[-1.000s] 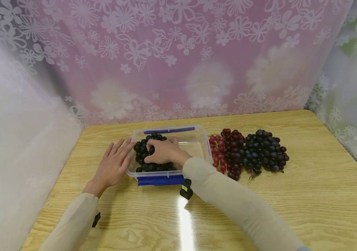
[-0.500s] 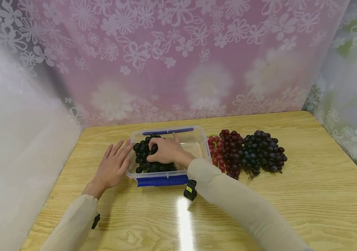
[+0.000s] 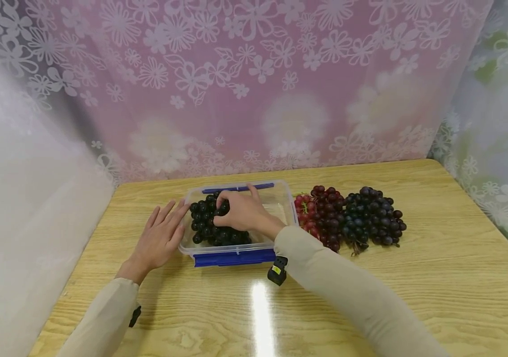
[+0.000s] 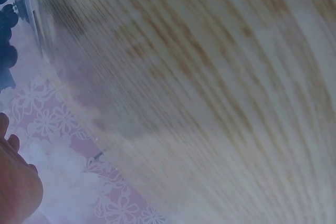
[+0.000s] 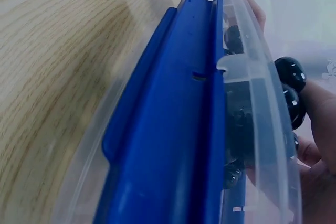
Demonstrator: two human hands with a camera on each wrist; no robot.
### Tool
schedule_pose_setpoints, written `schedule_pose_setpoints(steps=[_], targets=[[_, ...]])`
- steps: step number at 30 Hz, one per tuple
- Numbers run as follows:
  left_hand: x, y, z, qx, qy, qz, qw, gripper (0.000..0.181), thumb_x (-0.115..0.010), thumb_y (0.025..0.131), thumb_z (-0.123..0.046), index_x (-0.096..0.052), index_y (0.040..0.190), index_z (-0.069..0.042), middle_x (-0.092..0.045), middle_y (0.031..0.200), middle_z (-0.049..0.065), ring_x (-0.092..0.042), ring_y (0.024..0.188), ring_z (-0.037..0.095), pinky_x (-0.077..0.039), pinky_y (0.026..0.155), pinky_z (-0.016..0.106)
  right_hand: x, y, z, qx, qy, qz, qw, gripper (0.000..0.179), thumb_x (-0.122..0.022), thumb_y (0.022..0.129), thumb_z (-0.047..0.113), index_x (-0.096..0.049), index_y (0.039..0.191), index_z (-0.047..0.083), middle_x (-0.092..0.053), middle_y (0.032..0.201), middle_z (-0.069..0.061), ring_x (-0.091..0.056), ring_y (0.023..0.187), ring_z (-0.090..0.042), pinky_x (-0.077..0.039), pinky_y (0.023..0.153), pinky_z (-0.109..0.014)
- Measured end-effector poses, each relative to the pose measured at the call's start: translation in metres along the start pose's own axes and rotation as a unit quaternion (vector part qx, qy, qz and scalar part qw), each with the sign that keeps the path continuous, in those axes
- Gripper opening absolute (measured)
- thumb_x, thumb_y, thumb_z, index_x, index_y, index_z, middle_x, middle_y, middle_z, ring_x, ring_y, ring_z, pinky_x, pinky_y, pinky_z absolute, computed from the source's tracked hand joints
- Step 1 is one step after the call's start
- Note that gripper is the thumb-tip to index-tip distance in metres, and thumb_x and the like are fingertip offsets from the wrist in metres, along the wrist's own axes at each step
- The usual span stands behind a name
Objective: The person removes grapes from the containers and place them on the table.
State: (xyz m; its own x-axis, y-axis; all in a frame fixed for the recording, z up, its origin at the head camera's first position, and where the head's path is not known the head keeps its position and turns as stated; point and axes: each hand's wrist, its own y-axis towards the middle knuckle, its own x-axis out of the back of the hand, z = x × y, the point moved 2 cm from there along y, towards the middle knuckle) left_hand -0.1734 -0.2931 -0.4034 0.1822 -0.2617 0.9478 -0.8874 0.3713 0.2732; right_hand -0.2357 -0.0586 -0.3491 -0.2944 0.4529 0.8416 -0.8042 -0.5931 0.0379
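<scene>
A clear plastic box [image 3: 289, 201] with blue side latches sits on the table, a bunch of black grapes [image 3: 201, 218] filling its left part. Reaching into the box from the right, my right hand [image 3: 245, 213] holds some of these grapes between curled fingers and thumb. In the right wrist view, glossy black grapes [image 5: 290, 73] show above the box rim beside the hand [image 5: 323, 111]. My left hand [image 3: 162, 239] lies with its fingers straight, fingertips at the box's left rim. The left wrist view catches only part of a hand [image 4: 20, 192] at its edge.
Right of the box lie bunches of red grapes [image 3: 308, 218], dark red grapes [image 3: 329, 210] and blue-black grapes [image 3: 372, 218]. A blue latch [image 3: 236, 258] hangs down along the box's front. Behind the wooden table [image 3: 209, 312] hangs a pink flowered curtain [image 3: 254, 99].
My right hand has shifted a little to the right inside the box, its fingers still round the black grapes. The left hand has stayed at the left rim.
</scene>
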Motion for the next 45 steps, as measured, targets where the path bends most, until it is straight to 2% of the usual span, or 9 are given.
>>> schedule_pose_setpoints(steps=[4,9,13,18,23,26,38,45], targets=[[0.0,-0.001,0.0,0.001,-0.002,-0.001,1.0,0.052,-0.035,0.104,-0.029,-0.024,0.153,-0.018,-0.026,0.155,0.008,-0.018,0.142,0.031,-0.005,0.114,0.051,0.006,-0.002,0.001,0.008,0.004,-0.024,0.9997,0.019,-0.067,0.084,0.04,-0.058,0.093,0.025,-0.062,0.086,0.015,-0.057,0.071,-0.008,-0.002,0.113,-0.05],[-0.001,-0.001,0.001,0.002,-0.005,-0.003,1.0,0.054,-0.041,0.102,-0.022,-0.024,0.153,-0.018,-0.027,0.154,0.012,-0.019,0.141,0.032,-0.005,0.114,0.05,0.016,-0.005,0.001,0.022,0.017,-0.041,0.9988,0.018,-0.067,0.085,0.038,-0.06,0.093,0.024,-0.063,0.083,0.014,-0.058,0.075,-0.007,-0.003,0.113,-0.049],[-0.001,-0.001,0.0,0.002,-0.006,-0.003,1.0,0.053,-0.04,0.102,-0.024,-0.025,0.153,-0.016,-0.027,0.154,0.014,-0.019,0.142,0.031,-0.004,0.114,0.049,0.026,-0.008,0.0,0.028,0.028,-0.053,0.9978,0.019,-0.067,0.085,0.036,-0.061,0.096,0.022,-0.06,0.074,0.012,-0.056,0.071,-0.007,-0.003,0.114,-0.047],[0.0,-0.001,0.0,-0.002,-0.002,-0.004,1.0,0.053,-0.04,0.102,-0.023,-0.025,0.153,-0.016,-0.023,0.156,0.01,-0.018,0.142,0.03,-0.005,0.114,0.05,0.04,-0.011,0.002,0.035,0.025,-0.071,0.9965,0.022,-0.065,0.086,0.038,-0.062,0.1,0.021,-0.057,0.069,0.007,-0.053,0.071,-0.009,-0.005,0.113,-0.05],[0.0,0.0,0.0,-0.004,0.004,-0.006,1.0,0.051,-0.032,0.104,-0.031,-0.025,0.153,-0.018,-0.022,0.157,0.005,-0.016,0.143,0.029,-0.006,0.114,0.05,0.054,-0.013,0.002,0.04,0.024,-0.09,0.9948,0.022,-0.067,0.086,0.037,-0.062,0.1,0.02,-0.056,0.066,0.004,-0.052,0.068,-0.011,-0.007,0.113,-0.051],[0.0,0.001,-0.001,-0.004,0.002,-0.005,1.0,0.051,-0.028,0.105,-0.034,-0.025,0.153,-0.018,-0.022,0.157,0.005,-0.016,0.143,0.029,-0.006,0.114,0.05,0.061,-0.015,0.001,0.04,0.024,-0.1,0.9939,0.022,-0.067,0.085,0.037,-0.062,0.099,0.021,-0.055,0.066,0.004,-0.052,0.067,-0.011,-0.006,0.114,-0.049],[-0.001,-0.001,0.0,0.0,-0.014,-0.001,0.9999,0.051,-0.028,0.105,-0.035,-0.025,0.153,-0.018,-0.024,0.156,0.007,-0.017,0.142,0.03,-0.003,0.114,0.049,0.094,-0.024,-0.004,0.044,0.016,-0.141,0.9888,0.022,-0.068,0.085,0.034,-0.063,0.099,0.018,-0.055,0.067,0.002,-0.051,0.067,-0.012,-0.003,0.114,-0.046],[-0.002,-0.001,0.0,0.001,-0.02,0.002,0.9998,0.051,-0.028,0.105,-0.034,-0.024,0.154,-0.019,-0.023,0.156,0.007,-0.016,0.142,0.031,-0.003,0.114,0.05,0.111,-0.031,-0.007,0.033,0.016,-0.16,0.9865,0.023,-0.07,0.084,0.033,-0.062,0.1,0.018,-0.056,0.068,0.002,-0.052,0.067,-0.012,-0.001,0.114,-0.042]])
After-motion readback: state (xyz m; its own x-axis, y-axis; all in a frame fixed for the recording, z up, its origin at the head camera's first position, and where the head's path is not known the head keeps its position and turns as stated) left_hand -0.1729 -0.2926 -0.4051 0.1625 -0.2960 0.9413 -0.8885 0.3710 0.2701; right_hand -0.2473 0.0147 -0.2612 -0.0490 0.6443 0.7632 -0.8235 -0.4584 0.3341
